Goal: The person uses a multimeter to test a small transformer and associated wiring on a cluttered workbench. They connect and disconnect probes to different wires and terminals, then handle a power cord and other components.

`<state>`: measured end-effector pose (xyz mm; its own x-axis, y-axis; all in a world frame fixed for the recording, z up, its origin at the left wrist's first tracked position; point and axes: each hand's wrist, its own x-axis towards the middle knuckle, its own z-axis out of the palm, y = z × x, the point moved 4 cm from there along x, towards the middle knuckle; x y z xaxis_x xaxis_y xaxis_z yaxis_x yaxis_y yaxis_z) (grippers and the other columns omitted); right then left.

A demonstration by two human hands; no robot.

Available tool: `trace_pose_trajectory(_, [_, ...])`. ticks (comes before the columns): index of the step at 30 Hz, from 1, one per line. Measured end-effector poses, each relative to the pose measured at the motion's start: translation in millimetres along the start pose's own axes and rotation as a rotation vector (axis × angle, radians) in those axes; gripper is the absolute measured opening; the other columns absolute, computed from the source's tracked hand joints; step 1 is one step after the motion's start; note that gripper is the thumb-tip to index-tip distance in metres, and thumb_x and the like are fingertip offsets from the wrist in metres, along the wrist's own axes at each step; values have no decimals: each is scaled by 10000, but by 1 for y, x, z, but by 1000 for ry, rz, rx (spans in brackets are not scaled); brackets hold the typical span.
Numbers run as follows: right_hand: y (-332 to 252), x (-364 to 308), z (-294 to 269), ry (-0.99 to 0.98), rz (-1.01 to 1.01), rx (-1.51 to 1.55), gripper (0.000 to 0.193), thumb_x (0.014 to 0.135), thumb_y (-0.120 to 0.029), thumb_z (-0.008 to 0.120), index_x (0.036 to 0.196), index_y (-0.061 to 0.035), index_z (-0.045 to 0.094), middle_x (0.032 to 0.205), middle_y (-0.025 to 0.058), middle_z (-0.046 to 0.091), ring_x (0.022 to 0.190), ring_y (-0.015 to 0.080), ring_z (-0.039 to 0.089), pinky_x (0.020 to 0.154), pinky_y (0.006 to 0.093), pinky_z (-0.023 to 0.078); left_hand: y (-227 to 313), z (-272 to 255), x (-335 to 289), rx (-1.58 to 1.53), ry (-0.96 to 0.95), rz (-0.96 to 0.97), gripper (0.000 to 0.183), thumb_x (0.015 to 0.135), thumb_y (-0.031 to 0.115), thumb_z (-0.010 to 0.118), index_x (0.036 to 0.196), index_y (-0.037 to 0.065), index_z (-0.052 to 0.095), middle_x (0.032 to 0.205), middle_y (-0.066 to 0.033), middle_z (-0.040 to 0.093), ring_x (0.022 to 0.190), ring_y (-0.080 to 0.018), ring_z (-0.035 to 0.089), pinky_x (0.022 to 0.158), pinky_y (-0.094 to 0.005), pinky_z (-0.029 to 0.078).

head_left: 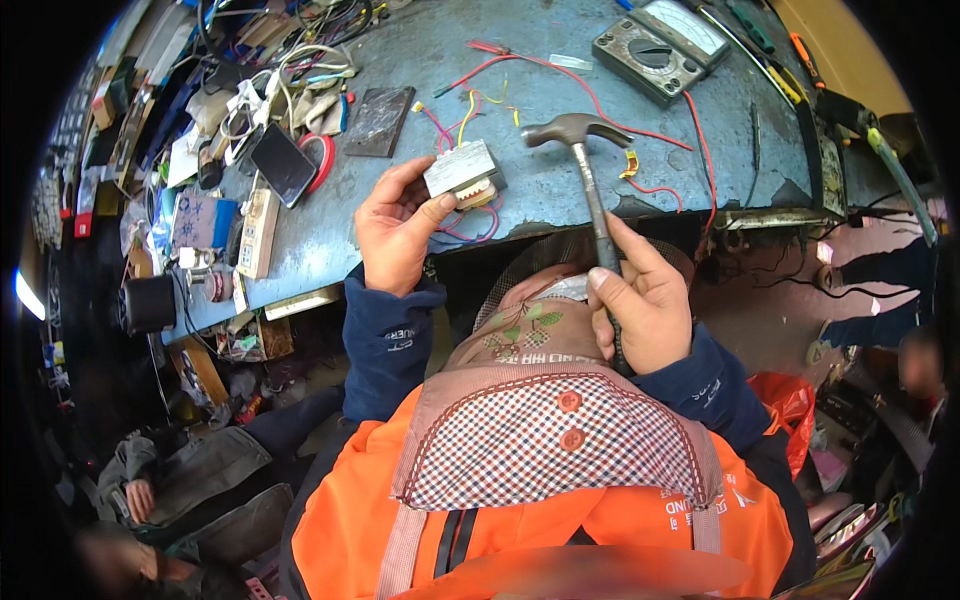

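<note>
- Nearest, the right hand [643, 305] has its grip wrapped around the handle of a claw hammer [591, 190], head raised toward the blue desk [540, 185].
- Just beside it, the left hand [398, 220] pinches a small grey block, likely a transformer [460, 167], by the desk's near edge.
- The transformer looks whole, pink and yellow wires [466, 116] seemingly attached; the hammer head is apart from it. How much is left cannot be told.
- Farther back lie 1 dark square plate [378, 122] and 1 dial meter [655, 55].
</note>
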<state>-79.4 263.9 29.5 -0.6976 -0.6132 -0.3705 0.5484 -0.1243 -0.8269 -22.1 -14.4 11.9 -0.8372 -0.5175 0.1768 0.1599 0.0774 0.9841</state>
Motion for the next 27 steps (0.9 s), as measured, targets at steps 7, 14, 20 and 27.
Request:
trace_pose_trajectory(7, [-5,4,2,-121,41,-144,597,1004,-8,578,1568,-27,386,814,40,611,513,64,507,440,229,424,1,-2,-1,-17,-4,-3,467,849,-102,763,1295,-65,628,1207,-93,652,1111,-196,672,979,-317,546])
trace_pose_trajectory(14, [-28,-2,-27,20,-222,-193,585,1000,12,542,1562,-7,379,847,92,619,509,78,498,435,214,406,-5,-7,-4,-7,-15,-8,456,887,-65,746,1320,-50,602,1229,-125,687,1119,-184,663,992,-313,525])
trace_pose_trajectory(20, [-64,4,-83,321,-471,-215,639,982,7,597,1560,52,328,817,70,610,517,87,515,426,230,414,5,-4,-1,27,-62,-78,450,899,-63,724,1328,-49,590,1218,-119,690,1121,-181,664,991,-313,528])
trace_pose_trajectory(27, [-79,50,-140,335,-358,-345,676,982,-85,613,1563,70,304,798,81,600,533,119,526,446,274,445,11,-12,70,155,-429,-63,445,893,-101,667,1331,-44,610,1224,-106,691,1137,-167,652,1019,-313,514])
